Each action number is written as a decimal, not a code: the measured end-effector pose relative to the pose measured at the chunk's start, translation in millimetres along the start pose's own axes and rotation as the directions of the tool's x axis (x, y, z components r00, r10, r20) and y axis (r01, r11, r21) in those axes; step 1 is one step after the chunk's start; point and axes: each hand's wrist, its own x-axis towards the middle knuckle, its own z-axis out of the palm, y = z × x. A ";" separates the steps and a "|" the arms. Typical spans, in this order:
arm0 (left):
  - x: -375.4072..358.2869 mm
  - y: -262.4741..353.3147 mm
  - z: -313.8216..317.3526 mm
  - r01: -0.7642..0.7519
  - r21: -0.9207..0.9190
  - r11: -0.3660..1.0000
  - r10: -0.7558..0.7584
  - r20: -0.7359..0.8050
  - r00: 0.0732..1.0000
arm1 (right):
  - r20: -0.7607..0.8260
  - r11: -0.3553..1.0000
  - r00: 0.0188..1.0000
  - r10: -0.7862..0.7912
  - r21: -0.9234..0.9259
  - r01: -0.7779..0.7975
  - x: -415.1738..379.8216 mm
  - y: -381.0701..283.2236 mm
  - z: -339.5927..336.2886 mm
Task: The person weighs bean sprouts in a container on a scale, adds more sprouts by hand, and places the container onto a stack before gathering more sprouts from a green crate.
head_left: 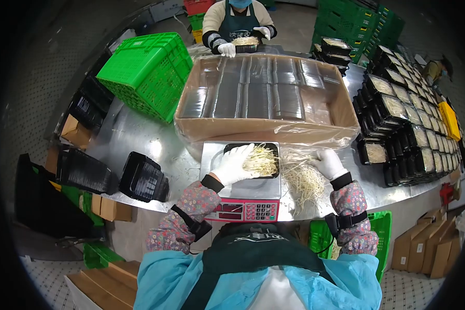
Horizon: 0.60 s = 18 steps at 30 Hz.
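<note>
My left hand (233, 164), in a white glove, rests with its fingers over the left part of a black tray (272, 174) filled with pale sprouts (262, 159). The tray sits on the metal plate of a red scale (247, 210). My right hand (329, 164), gloved in white too, is at the upper right edge of a loose sprout pile (306, 181) on the metal table, right of the scale. Its fingertips meet the strands; whether they grip any is hard to make out.
A carton (263, 125) of clear plastic lids stands just beyond the scale. A green crate (149, 72) and stacked empty black trays (140, 176) are at left. Filled trays (392, 108) are piled at right. Across the table, a co-worker (240, 26) handles another tray.
</note>
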 end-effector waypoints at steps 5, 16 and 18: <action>-9.2 -19.0 -24.3 -0.046 -0.280 0.959 0.049 0.006 0.999 | 0.005 0.950 0.974 0.224 0.220 -0.220 -30.2 48.3 21.3; 8.6 2.9 -5.3 -0.009 0.074 0.997 0.025 -0.222 0.975 | -0.377 0.977 0.912 -0.160 0.071 0.201 33.5 -62.4 37.8; 8.3 17.4 24.8 -0.118 0.215 0.969 0.159 -0.182 0.970 | -0.385 0.951 0.893 -0.233 0.102 0.292 49.5 -95.2 67.1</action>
